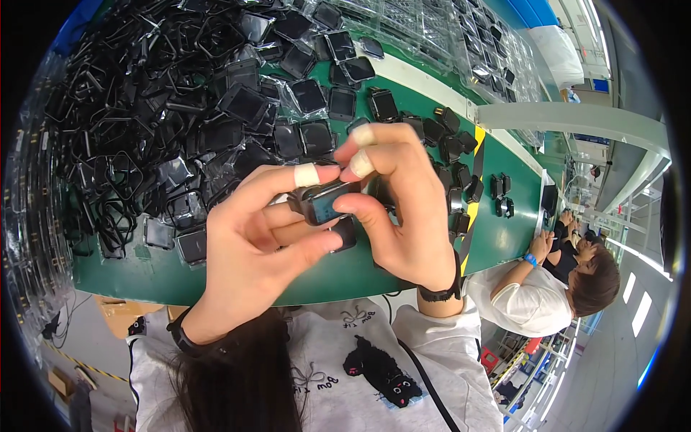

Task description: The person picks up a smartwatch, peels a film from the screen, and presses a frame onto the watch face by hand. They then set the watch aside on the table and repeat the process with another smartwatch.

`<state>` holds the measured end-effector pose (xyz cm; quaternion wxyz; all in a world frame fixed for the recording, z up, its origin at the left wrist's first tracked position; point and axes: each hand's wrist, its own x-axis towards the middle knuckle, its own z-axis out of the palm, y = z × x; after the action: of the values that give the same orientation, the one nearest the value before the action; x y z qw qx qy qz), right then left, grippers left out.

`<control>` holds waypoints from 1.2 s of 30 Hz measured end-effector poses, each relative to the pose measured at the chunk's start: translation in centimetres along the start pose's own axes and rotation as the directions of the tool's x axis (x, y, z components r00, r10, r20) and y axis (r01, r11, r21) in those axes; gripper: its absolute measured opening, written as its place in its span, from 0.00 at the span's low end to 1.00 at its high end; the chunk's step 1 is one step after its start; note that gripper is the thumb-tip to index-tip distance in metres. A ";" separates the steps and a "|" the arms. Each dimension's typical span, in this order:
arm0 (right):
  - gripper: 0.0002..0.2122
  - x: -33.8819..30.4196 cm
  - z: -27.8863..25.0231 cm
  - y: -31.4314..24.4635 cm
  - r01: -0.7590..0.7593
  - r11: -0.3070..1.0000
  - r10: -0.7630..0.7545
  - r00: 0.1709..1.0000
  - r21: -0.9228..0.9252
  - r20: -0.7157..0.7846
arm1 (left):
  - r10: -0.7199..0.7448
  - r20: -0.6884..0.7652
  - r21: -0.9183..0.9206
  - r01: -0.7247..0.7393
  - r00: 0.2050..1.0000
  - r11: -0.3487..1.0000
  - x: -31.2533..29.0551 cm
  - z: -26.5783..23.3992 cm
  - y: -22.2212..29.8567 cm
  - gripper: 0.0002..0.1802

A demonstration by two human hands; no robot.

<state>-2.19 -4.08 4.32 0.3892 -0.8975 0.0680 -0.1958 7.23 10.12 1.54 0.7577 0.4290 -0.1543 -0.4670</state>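
Observation:
Between my hands is a small black smartwatch case (323,207) with a dark, glossy screen, tilted over the table. My left hand (248,241) grips it from the left, index finger along its top edge. My right hand (409,209) closes on it from the other side, the thumb at the screen's right side and bent fingers at the upper edge. Pale tape wraps several fingertips. Below the case, another dark watch piece (345,235) partly shows near my left thumb; I cannot tell whether the thumb touches it.
A heap of black frames (144,93) and film-wrapped screen pieces (306,97) covers the green table (511,169) ahead and left. Several watch cases (450,147) lie right, near yellow-black tape (471,209). Clear trays (403,29) stand behind. A co-worker (533,295) sits at right.

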 end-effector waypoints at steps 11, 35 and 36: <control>0.10 -2.1 0.4 -0.6 -0.086 0.952 0.119 0.988 0.295 -0.096 | 0.274 -0.024 0.335 -0.251 0.961 0.908 -0.2 0.0 -0.7 0.14; 0.19 -0.7 -2.1 3.4 -0.228 0.714 0.314 0.949 -0.662 0.011 | 0.408 0.278 0.925 -0.356 0.870 0.130 0.7 -0.9 -1.6 0.16; 0.19 -0.5 -2.1 3.3 -0.220 0.717 0.309 0.951 -0.661 0.018 | 0.331 0.163 0.892 -0.283 0.929 0.354 0.6 -0.9 -1.2 0.17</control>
<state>-3.40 -7.57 3.07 0.0800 -0.9678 0.2347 -0.0444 7.41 9.80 -0.01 0.4834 0.7413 -0.4406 -0.1504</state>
